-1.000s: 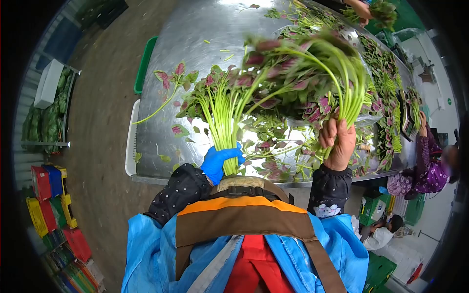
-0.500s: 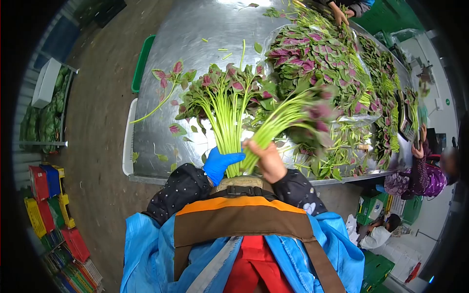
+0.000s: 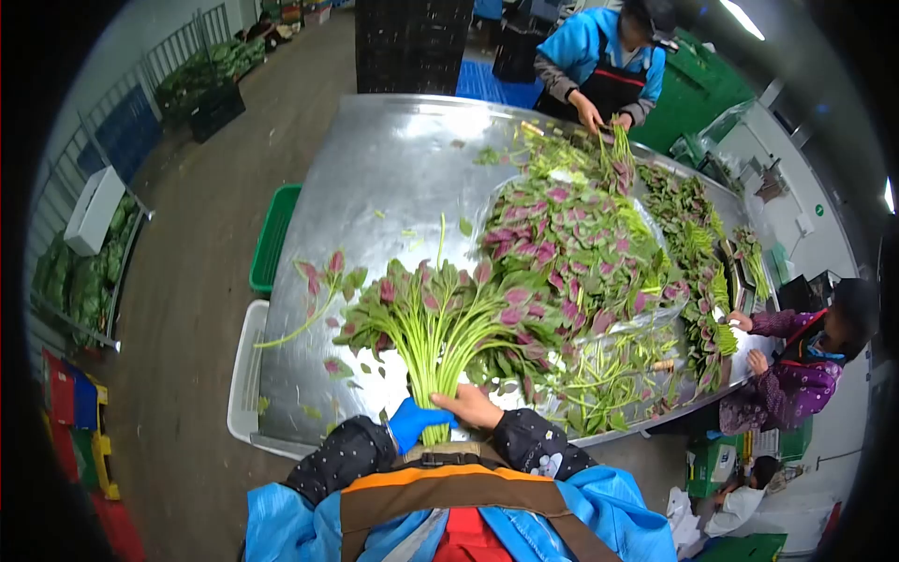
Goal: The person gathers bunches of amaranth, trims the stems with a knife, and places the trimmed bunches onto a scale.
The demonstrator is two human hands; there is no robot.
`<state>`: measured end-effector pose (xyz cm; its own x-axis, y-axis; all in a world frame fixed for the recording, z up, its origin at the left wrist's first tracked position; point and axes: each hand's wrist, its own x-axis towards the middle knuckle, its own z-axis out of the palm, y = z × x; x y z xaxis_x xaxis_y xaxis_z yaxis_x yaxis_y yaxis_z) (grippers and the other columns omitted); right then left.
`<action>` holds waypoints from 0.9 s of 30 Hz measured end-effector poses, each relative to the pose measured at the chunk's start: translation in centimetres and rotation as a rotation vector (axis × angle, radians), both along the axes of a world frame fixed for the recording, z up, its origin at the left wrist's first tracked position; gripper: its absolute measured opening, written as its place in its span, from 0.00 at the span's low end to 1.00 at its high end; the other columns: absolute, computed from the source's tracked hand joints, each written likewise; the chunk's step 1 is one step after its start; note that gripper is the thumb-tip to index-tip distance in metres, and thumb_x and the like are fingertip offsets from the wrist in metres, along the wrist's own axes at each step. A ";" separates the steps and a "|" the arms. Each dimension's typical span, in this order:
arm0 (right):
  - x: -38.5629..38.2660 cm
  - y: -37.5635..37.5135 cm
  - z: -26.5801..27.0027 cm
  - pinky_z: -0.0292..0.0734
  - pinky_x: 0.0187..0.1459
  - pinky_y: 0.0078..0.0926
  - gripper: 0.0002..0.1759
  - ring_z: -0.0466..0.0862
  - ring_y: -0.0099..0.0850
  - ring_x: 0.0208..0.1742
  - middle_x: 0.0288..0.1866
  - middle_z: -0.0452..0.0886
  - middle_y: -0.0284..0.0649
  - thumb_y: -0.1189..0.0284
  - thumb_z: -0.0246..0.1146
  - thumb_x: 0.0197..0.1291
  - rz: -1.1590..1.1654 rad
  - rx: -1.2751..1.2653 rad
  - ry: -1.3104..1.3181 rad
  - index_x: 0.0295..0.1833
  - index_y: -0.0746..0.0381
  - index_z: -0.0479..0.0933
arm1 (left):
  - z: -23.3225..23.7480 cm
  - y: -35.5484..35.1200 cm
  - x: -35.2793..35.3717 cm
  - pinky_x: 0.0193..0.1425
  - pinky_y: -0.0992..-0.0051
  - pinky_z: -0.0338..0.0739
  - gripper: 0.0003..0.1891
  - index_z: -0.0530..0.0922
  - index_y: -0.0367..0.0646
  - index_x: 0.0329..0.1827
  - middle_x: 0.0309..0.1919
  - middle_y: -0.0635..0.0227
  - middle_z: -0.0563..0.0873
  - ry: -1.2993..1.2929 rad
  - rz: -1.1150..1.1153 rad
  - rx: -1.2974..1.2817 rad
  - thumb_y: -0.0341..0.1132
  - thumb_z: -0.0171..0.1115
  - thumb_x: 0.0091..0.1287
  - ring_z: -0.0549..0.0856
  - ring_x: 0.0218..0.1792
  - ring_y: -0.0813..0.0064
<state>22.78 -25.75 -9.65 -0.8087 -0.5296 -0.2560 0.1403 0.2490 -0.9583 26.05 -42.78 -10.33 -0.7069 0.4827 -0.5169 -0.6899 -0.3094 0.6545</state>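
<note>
A bunch of leafy amaranth (image 3: pixel 433 351), with long pale green stems and green-and-purple leaves, points away from me at the table's near edge. My left hand (image 3: pixel 412 423), in a blue glove, is closed round the lower stems. From the other side, my bare right hand (image 3: pixel 471 409) is closed on the same stems, just above the left. Its far fingers are hidden behind them. A single amaranth sprig (image 3: pixel 314 304) lies left of the bunch. To the right is a large leafy heap of amaranth (image 3: pixel 571 248) on clear plastic, with loose stems (image 3: pixel 613 379) nearer me.
The metal table (image 3: pixel 375 169) carries more bunches (image 3: pixel 698 272) along its right side. One co-worker (image 3: pixel 609 66) handles stems at the far end; another (image 3: pixel 796 356) works at the right. Green (image 3: pixel 273 239) and white (image 3: pixel 245 375) baskets stand against the left edge.
My right hand has brought its separate handful of stems leftward against those in my left hand, making one bunch. My view has tilted up, showing more of the far end and co-worker.
</note>
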 end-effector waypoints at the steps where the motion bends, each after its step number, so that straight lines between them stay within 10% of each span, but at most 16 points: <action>1: 0.0 -0.1 0.9 0.73 0.48 0.27 0.24 0.78 0.26 0.44 0.45 0.82 0.39 0.58 0.59 0.66 0.009 -0.044 -0.054 0.55 0.68 0.75 | 0.2 -0.1 0.0 0.48 0.70 0.80 0.21 0.75 0.36 0.56 0.43 0.60 0.83 0.033 -0.007 -0.077 0.25 0.66 0.58 0.84 0.43 0.69; 4: -0.1 -0.2 1.3 0.73 0.46 0.25 0.22 0.78 0.24 0.43 0.46 0.82 0.37 0.59 0.60 0.65 -0.097 -0.216 -0.093 0.54 0.68 0.76 | 1.4 0.4 0.5 0.48 0.70 0.80 0.20 0.76 0.34 0.54 0.42 0.61 0.84 0.370 0.054 -0.233 0.25 0.67 0.57 0.85 0.42 0.70; 15: 0.9 -0.9 0.7 0.75 0.40 0.31 0.20 0.82 0.33 0.36 0.34 0.84 0.47 0.61 0.61 0.59 -0.519 0.016 -0.048 0.43 0.70 0.79 | -0.3 0.4 0.8 0.45 0.72 0.79 0.21 0.77 0.36 0.54 0.44 0.64 0.84 0.046 0.158 -0.021 0.26 0.69 0.56 0.84 0.41 0.74; 27: 1.0 -0.3 -0.9 0.73 0.46 0.23 0.20 0.79 0.22 0.43 0.46 0.81 0.37 0.61 0.58 0.66 -0.390 -0.197 -0.236 0.51 0.67 0.77 | 0.2 0.5 0.7 0.51 0.72 0.78 0.24 0.74 0.37 0.58 0.48 0.64 0.83 0.027 0.193 -0.054 0.23 0.68 0.57 0.82 0.46 0.73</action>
